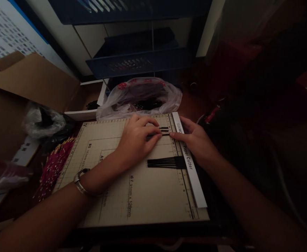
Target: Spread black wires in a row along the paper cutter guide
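Observation:
A paper cutter (156, 196) with a printed grid board lies in front of me, a white strip marked "Paper Cutter" (192, 175) along its right side. My left hand (136, 138) pinches a thin black strand (165, 134) flat on the board, its fingers covering part of it. My right hand (199, 140) reaches over the white strip from the right, its thumb at the strand's right end and its fingers beyond the strip. Short dark pieces (164, 129) lie just above. Lower down, several thin black strands with pale tips (165, 162) fan out beside the strip.
Magenta strands with gold tips (55, 164) are heaped left of the board. Behind it stands a plastic bag (140, 85) holding dark pieces, with a blue tiered rack (140, 63) beyond. An open cardboard box (38, 80) and a crumpled plastic bag (41, 122) stand at left. The right side is dark.

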Tool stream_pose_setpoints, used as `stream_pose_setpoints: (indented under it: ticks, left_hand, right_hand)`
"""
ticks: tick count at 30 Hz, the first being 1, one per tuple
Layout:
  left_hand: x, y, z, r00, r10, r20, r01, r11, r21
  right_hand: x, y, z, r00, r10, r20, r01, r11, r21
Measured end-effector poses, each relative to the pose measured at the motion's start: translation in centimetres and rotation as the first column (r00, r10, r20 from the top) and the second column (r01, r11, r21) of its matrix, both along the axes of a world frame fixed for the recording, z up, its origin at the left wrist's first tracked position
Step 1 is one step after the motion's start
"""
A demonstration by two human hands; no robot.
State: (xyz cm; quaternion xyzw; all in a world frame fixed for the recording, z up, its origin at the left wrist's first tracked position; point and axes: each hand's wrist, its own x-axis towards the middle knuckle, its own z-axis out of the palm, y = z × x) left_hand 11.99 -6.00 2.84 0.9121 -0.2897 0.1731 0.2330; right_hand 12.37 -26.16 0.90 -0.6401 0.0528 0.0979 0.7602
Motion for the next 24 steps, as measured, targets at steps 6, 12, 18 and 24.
stream_pose_setpoints:
  ticks: [6,12,18,24]
  left_hand:
    - [-0.07,-0.11,0.12,0.999,0.027,-0.020,-0.027,1.000,0.016]
    - [-0.05,-0.22,0.03,0.999,0.041,-0.015,-0.041,0.999,0.021]
    - [-0.06,-0.17,0.14,0.998,0.065,-0.017,-0.065,0.998,-0.016]
    - [-0.36,0.05,0.47,0.993,0.118,0.012,-0.117,0.991,-0.061]
  right_hand:
    - [0.23,-0.27,-0.09,1.000,0.001,-0.004,-0.001,0.999,-0.047]
    - [0.24,-0.25,-0.01,0.999,-0.001,-0.034,0.000,0.999,-0.035]
    - [0.13,-0.12,0.13,1.000,-0.008,-0.011,0.008,0.999,-0.045]
    - [0.46,0.35,-0.12,0.996,-0.077,0.035,0.081,0.987,-0.136]
